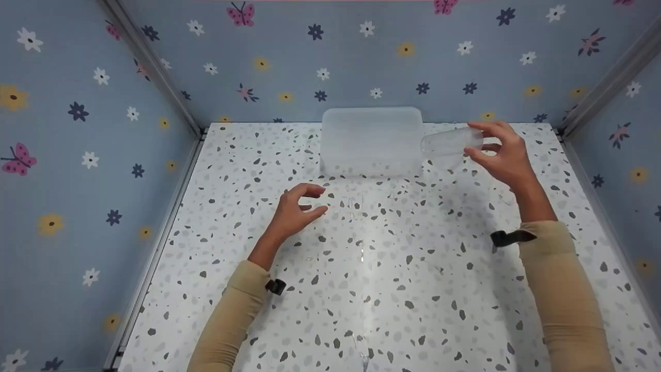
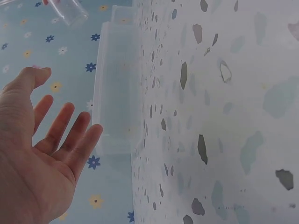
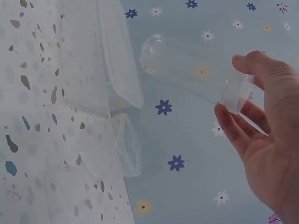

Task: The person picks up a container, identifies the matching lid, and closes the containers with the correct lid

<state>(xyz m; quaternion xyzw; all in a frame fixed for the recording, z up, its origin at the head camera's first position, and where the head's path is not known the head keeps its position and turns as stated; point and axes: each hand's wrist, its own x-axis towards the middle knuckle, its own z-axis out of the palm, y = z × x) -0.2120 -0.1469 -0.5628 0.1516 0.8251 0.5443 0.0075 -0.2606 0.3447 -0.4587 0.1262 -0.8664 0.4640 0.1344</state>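
Note:
In the head view my right hand (image 1: 503, 155) pinches one end of a clear plastic cup (image 1: 449, 142). The cup is tilted nearly onto its side, and its far end points left. Seen from the right wrist, the thumb and fingertips grip that cup (image 3: 187, 70) around its near end, above a small clear container (image 3: 128, 149). A translucent plastic box (image 1: 372, 142) stands at the back of the table, just left of the cup. My left hand (image 1: 297, 209) hovers in front of the box, fingers loosely bent and holding nothing.
The speckled white table (image 1: 330, 289) meets blue flowered panels (image 1: 335, 62) at the back and both sides. Metal frame posts (image 1: 155, 67) run along the corners. Small shiny clear marks (image 1: 353, 204) dot the tabletop before the box; I cannot tell what they are.

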